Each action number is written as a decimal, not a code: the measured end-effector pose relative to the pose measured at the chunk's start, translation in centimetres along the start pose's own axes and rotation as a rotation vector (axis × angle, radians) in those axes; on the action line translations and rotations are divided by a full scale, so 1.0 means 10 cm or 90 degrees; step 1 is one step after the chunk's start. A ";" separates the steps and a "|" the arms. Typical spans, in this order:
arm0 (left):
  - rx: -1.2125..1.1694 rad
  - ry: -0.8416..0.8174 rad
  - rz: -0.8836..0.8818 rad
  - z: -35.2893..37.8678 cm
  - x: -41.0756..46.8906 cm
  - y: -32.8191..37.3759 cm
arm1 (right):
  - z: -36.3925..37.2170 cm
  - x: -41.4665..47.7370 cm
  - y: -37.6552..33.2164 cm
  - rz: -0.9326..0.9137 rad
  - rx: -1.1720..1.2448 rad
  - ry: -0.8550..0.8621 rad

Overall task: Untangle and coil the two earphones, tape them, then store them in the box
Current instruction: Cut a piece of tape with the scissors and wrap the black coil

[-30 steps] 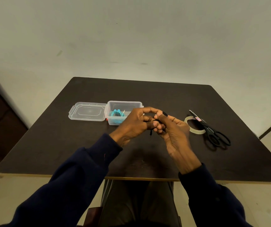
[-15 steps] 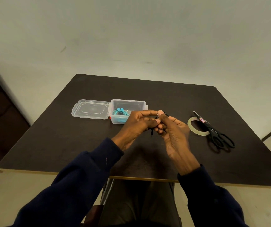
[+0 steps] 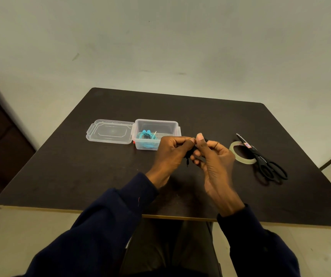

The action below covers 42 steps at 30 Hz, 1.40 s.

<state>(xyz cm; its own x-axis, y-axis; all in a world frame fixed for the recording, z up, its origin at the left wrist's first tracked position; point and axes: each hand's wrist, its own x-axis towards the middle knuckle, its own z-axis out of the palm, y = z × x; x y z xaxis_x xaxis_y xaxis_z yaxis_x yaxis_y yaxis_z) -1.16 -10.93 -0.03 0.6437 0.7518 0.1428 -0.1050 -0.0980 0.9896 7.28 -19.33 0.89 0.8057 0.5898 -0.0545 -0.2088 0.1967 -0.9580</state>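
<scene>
Presently left hand [image 3: 170, 154] and right hand [image 3: 214, 156] pinch the black earphone cable [image 3: 188, 157]; I judge the clear tape ring [image 3: 244, 161], right of the clear plastic box [image 3: 156, 122], nearest the right hand.

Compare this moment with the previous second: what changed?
Very little: the left hand has curled its fingers in tighter against the right hand; both keep pinching the black earphone above the table. Box, lid, blue earphone, tape and scissors stayed put.
</scene>
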 end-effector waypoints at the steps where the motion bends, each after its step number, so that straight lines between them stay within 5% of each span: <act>1: -0.012 0.005 -0.016 0.01 0.00 0.01 | -0.01 0.01 0.00 -0.003 -0.004 -0.005; 10: -0.087 0.021 -0.161 -0.06 0.08 0.09 | -0.10 0.06 -0.01 0.070 0.052 -0.080; 19: -0.052 -0.027 -0.069 -0.10 0.03 0.17 | -0.05 0.07 -0.08 0.077 0.058 -0.087; 34: 0.018 -0.098 -0.113 -0.20 0.14 0.17 | -0.03 0.24 0.02 0.076 -0.061 -0.062; 39: -0.066 -0.129 -0.190 -0.24 0.17 0.27 | -0.14 0.34 0.06 -0.122 -0.159 -0.059; 42: -0.076 -0.171 -0.223 -0.36 0.23 0.33 | -0.20 0.47 0.02 -0.261 -0.263 -0.221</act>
<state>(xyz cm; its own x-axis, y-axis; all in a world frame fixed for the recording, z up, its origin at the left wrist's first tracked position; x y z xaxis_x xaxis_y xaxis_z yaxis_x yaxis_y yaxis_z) -2.72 -7.18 3.52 0.8284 0.5286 -0.1852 0.0772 0.2197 0.9725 12.17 -18.12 -0.13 0.5353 0.7621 0.3642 0.3612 0.1832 -0.9143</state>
